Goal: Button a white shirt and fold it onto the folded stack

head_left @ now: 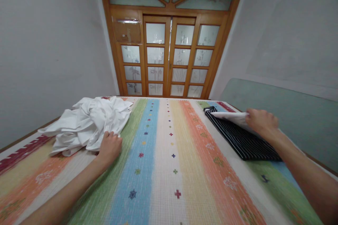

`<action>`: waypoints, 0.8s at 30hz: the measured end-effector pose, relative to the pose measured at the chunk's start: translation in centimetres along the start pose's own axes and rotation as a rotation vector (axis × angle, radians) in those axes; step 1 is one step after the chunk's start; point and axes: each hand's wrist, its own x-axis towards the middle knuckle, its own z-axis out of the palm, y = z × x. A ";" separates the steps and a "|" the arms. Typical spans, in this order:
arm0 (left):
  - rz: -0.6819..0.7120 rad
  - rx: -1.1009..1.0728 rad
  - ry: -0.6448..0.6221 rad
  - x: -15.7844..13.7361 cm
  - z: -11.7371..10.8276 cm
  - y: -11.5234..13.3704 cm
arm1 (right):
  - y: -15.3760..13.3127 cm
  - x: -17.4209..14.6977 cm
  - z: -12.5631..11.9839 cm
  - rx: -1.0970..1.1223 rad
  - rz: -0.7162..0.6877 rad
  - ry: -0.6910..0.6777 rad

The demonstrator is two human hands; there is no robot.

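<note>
On the left lies a crumpled heap of white cloth, probably clothing, though its kind does not show. My left hand grips the near right edge of this heap with closed fingers. Over on the right, a folded black garment with thin white stripes rests flat on the patterned cover. Just above it, my right hand pinches a flat white folded cloth by its right end. The left end of that cloth lies on or very near the striped garment.
A cover with coloured stripes spreads over the wide surface before me. Along the right side runs a pale green padded panel. Beyond the far edge stand wooden doors with glass panes, between plain walls.
</note>
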 end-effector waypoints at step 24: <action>-0.289 -2.004 -0.360 2.5 -7.5 9.4 | -14.7 -5.6 -2.0 0.832 -0.496 -0.165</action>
